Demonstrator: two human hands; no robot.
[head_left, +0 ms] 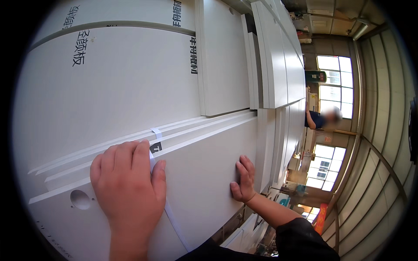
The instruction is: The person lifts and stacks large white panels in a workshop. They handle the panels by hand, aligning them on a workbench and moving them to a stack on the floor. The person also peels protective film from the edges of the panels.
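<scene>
Several white panels stand together as a bundle, with a thin white strap (pixel 174 224) running across the front panel (pixel 196 174). My left hand (pixel 128 187) is closed over the upper edge of this bundle beside the strap, its fingertips hidden behind the front panel's edge. A round recess with small holes (pixel 80 199) shows in the panel's face left of that hand. Toward the panel's right end, my right hand (pixel 244 182) rests against the face, thumb and fingers apart, holding nothing. A small dark label (pixel 156 148) sits by the strap on the edges.
Large white boards with dark printing (pixel 130 74) lie behind the bundle. More white panels (pixel 276 56) are stacked at the far right. Beyond them a person in dark clothes (pixel 317 119) is near bright windows (pixel 335 71). Further pale panels (pixel 244 232) lie below my right forearm.
</scene>
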